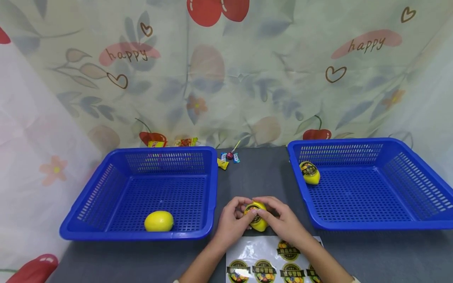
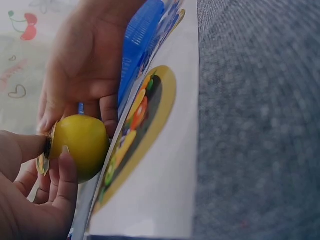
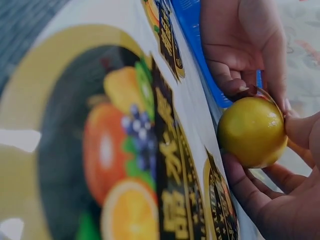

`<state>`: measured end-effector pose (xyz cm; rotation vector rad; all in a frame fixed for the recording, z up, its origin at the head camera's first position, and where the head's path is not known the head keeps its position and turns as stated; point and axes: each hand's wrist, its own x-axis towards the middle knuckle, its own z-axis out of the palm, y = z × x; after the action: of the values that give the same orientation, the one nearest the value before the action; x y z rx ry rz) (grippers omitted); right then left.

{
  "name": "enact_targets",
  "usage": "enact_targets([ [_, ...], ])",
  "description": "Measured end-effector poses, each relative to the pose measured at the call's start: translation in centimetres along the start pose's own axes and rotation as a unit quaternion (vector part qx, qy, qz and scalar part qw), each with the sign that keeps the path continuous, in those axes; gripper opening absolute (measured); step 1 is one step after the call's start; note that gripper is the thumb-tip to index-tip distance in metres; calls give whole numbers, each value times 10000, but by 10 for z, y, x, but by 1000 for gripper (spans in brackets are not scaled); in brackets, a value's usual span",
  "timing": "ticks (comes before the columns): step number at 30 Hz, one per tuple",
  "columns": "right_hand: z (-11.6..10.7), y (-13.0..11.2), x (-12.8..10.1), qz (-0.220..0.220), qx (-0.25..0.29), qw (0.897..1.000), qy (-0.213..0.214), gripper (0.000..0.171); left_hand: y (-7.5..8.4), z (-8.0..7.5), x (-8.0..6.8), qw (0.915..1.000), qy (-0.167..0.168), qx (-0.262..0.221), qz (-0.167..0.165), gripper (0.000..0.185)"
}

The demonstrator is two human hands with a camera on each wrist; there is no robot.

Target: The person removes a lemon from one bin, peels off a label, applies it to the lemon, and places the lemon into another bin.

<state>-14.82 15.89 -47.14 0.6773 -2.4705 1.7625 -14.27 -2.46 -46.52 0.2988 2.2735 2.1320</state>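
Note:
Both hands hold a yellow lemon (image 1: 260, 225) between the two baskets, just behind the sticker sheet (image 1: 255, 247). A round black-and-gold sticker (image 1: 252, 208) lies on the lemon's upper side, with both thumbs pressed on it. My left hand (image 1: 233, 222) grips the lemon from the left, its fingers curled around the side. From the other side my right hand (image 1: 283, 222) grips it too, fingertips over its far end. In the left wrist view, part of the sticker's rim (image 2: 44, 164) stands out from the lemon. Fingers hide the sticker in part.
A blue basket (image 1: 138, 236) on the left contains a plain lemon (image 1: 159, 221). In the right blue basket (image 1: 371, 225) lies a lemon with a sticker (image 1: 310, 173). Small wrapped candies (image 1: 223, 164) and a lollipop (image 1: 230, 155) lie at the back, near the patterned curtain (image 1: 240, 98).

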Motion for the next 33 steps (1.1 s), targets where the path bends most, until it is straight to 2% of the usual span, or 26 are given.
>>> enact_targets([
  [4, -2, 1, 1, 190, 245, 9995, -66, 30, 0, -1, 0, 9996, -107, -224, -105, 25],
  [10, -7, -3, 2, 1127, 999, 9883, -236, 36, 0, -4, 1, 9970, -397, -596, -284, 29],
  [13, -9, -4, 2, 1373, 1171, 9832, -266, 37, 0, -5, 1, 9959, -471, -685, -363, 30],
  [21, -11, -2, 2, 1530, 1208, 9805, -229, 38, -6, -7, 4, 9941, -384, -825, -594, 31],
  [33, -13, 1, 4, 1845, 1423, 9724, -74, 39, -9, -9, 5, 9956, -338, -685, -535, 31],
])
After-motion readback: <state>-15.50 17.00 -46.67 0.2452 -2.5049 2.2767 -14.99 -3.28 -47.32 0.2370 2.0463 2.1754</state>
